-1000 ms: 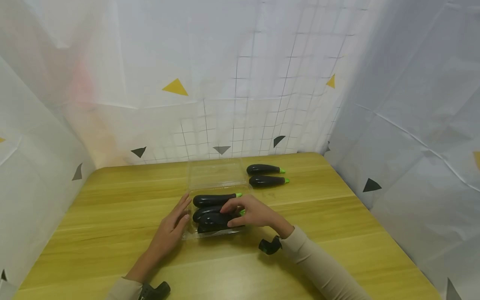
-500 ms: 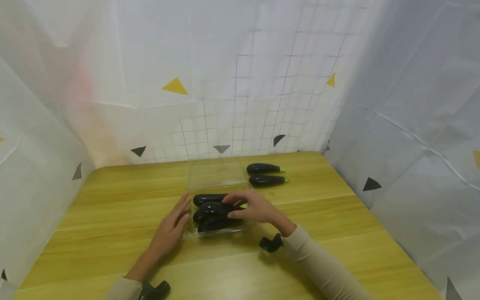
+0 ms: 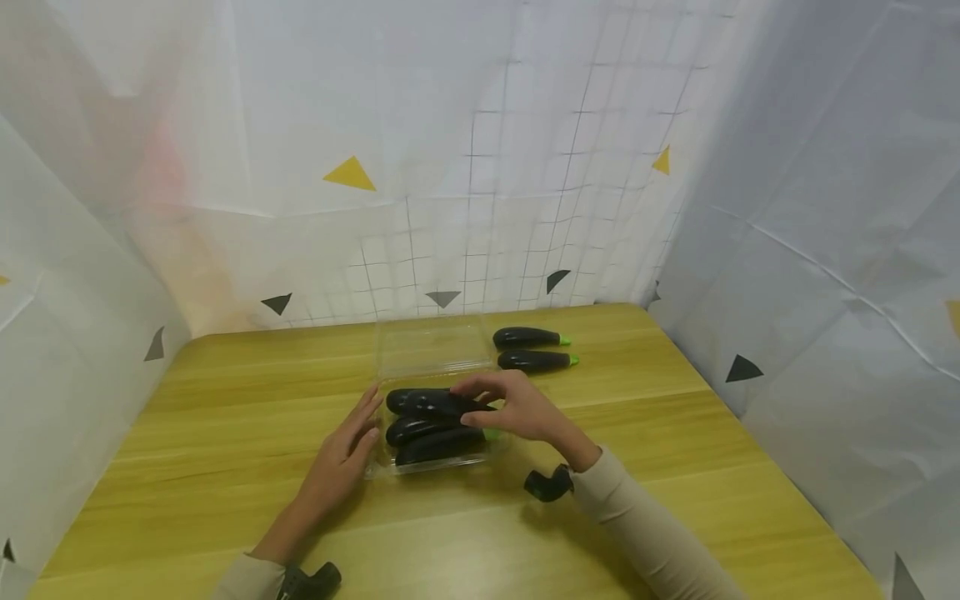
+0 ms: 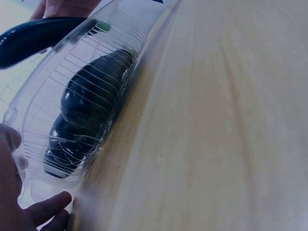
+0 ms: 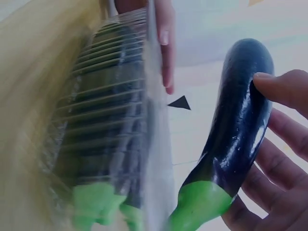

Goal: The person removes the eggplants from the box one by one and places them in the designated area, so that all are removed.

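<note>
Pinched between my right hand's [image 3: 517,408] thumb and fingers is a glossy dark eggplant [image 5: 243,110] with a green cap. In the right wrist view it is raised above the rim of a clear plastic clamshell box [image 5: 156,144]. Inside the box lie more eggplants, among them a front one [image 3: 438,447] and a middle one [image 3: 411,430]; the back one is largely covered by the held eggplant in the head view. At the box's left side rests my left hand [image 3: 341,462], fingers extended along the wall.
Two more eggplants, a rear one [image 3: 527,337] and a nearer one [image 3: 534,361], lie on the wooden table [image 3: 247,417] right of the box's opened lid [image 3: 431,346]. A white sheet wall [image 3: 300,250] stands behind the table.
My right hand has lifted the eggplant from the front of the box and carried it backward over the others, uncovering the front and middle ones. The left hand stays in place.
</note>
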{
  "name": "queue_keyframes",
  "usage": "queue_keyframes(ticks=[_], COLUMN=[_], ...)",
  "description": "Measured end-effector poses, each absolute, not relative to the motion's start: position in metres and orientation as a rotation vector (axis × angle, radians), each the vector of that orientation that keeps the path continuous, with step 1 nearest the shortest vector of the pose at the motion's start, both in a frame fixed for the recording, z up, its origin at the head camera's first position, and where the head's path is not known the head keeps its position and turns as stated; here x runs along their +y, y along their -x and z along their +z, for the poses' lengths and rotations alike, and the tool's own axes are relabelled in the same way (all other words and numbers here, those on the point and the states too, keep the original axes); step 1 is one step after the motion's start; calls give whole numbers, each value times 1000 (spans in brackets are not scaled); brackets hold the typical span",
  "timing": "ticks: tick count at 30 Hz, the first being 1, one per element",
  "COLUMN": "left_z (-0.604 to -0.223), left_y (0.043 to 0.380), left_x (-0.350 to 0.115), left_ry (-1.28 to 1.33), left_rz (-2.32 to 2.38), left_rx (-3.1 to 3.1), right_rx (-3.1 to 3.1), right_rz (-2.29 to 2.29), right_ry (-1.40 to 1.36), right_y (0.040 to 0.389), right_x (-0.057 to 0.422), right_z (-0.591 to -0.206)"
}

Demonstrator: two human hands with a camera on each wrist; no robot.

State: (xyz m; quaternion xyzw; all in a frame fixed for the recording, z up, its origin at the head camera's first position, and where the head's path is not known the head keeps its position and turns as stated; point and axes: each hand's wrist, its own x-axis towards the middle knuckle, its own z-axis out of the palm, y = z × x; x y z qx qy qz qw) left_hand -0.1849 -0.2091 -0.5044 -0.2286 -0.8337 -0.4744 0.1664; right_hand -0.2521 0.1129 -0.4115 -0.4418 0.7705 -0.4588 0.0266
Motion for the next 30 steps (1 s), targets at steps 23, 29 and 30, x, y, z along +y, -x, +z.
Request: queue_keyframes(ticks=[23,29,30], left_z=[-505,-505,-505], left_y=[185,184,184], left_x=[-209,-209,-209], left_ry=[641,640,641], left_rz=[-1341,-1347,-1351], left_rx=[-2383,-2386,-2383], right_rx=[2504,2515,2521], right_rz=[-1510,-1498,-1494], right_ry=[1268,1262,1263], right_y=[252,260,264], right_x=[143,152,154], right_z=[-382,-386,-390])
